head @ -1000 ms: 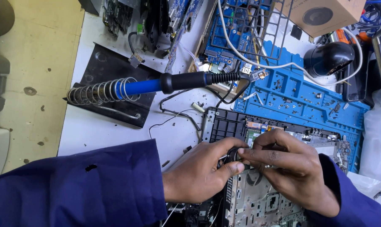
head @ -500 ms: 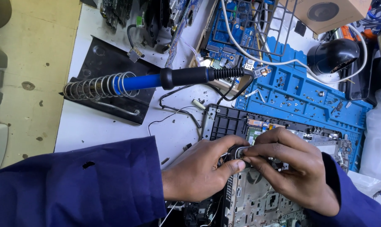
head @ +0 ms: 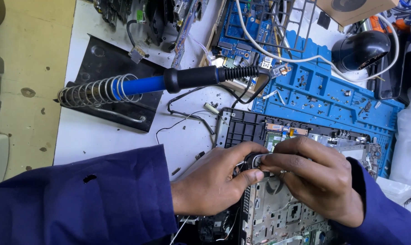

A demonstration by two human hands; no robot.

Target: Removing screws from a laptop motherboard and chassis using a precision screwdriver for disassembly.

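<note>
An opened laptop chassis (head: 246, 127) with bare metal plate and circuit parts lies at the lower middle of the white bench. My left hand (head: 214, 181) and my right hand (head: 312, 174) meet over it. Both pinch a small dark part (head: 254, 161) with a light strip at the chassis's left side; my fingers hide most of it. Both arms wear dark blue sleeves (head: 78, 199).
A blue-and-black soldering iron (head: 182, 79) rests in a coiled wire stand (head: 89, 93) on a black base plate. A blue repair mat (head: 323, 97) with small screws lies behind the chassis. Circuit boards (head: 246, 22), a white cable, a black round object (head: 359, 47) and a cardboard box crowd the back.
My hands stay on the small part with only slight finger shifts. The view has drifted a little, so the soldering iron sits slightly lower and left in the picture.
</note>
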